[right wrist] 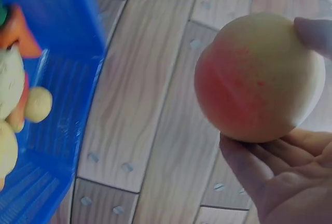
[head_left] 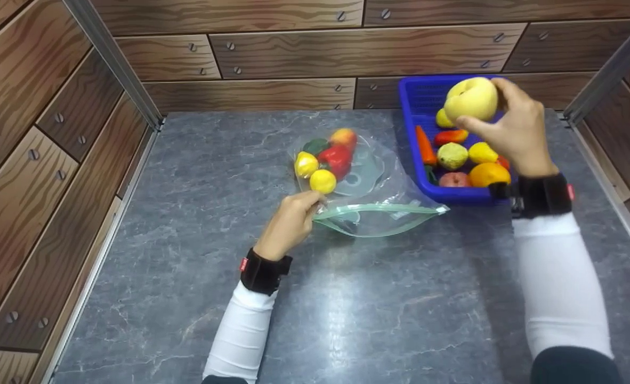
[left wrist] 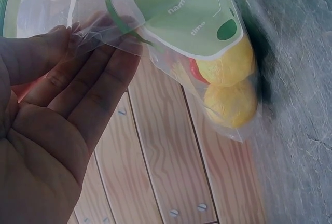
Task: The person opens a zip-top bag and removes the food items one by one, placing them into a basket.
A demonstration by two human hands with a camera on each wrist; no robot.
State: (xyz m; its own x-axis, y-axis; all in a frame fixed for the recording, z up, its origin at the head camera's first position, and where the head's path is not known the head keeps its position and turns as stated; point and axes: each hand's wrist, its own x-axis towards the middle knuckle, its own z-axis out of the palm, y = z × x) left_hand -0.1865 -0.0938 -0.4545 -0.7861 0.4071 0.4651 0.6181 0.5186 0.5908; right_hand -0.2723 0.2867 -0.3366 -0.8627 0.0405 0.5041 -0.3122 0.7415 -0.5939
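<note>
My right hand holds a pale yellow peach with a red blush above the blue basket, fingers curled round it. My left hand pinches the near edge of a clear zip bag lying on the grey counter, holding its mouth open. In the left wrist view the fingers pinch the plastic near its green label. The bag holds two yellow fruits, a red pepper, a green piece and a red-yellow fruit.
The blue basket at the back right holds a carrot, an orange, a green-yellow fruit, a lemon and other pieces. Wood-pattern walls enclose the grey marble counter on three sides.
</note>
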